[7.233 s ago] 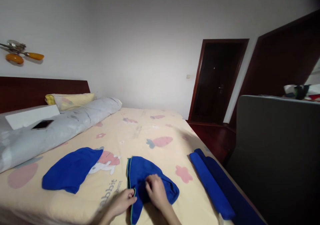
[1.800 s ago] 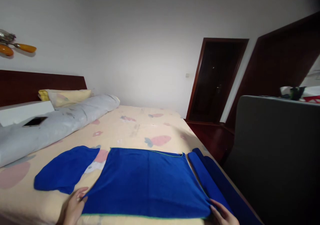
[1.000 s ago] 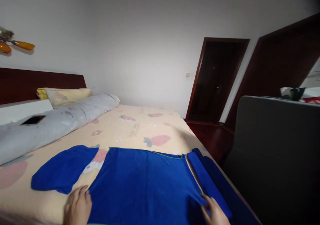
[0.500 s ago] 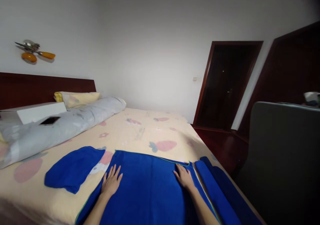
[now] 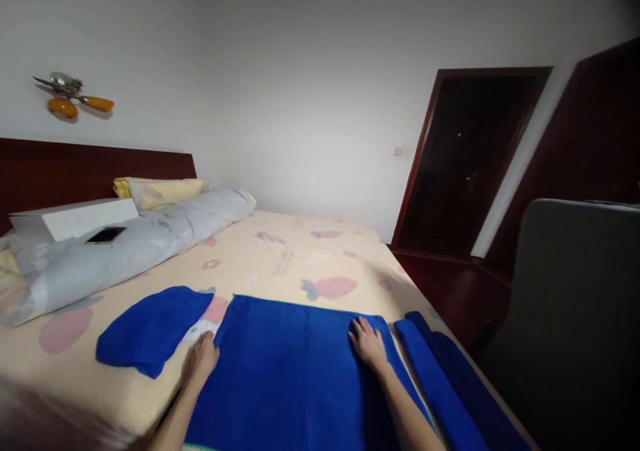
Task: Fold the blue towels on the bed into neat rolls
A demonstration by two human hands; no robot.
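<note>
A large blue cloth [image 5: 285, 377] with green stitched edges lies flat on the bed in front of me. My left hand [image 5: 204, 353] is at its left side, fingers curled round the edge. Near the cloth's upper right corner, my right hand [image 5: 369, 341] rests palm down with its fingers spread. A smaller, rounded blue fabric piece [image 5: 153, 331] lies to the left of my left hand. Long folded blue fabric [image 5: 437, 377] runs along the right of the large cloth, close to the bed's edge.
The bed [image 5: 280, 251] has a strawberry-patterned sheet. A long grey bundle [image 5: 165, 241] crosses its head end, bearing a white box [image 5: 90, 219] and a phone [image 5: 106, 235]. A dark chair back [image 5: 570, 291] stands at the right, and a door [image 5: 480, 164] beyond.
My left hand has moved from lying flat on the cloth to its left edge and closed there. The cloth's far edge now lies straighter. My right hand stays flat near the corner.
</note>
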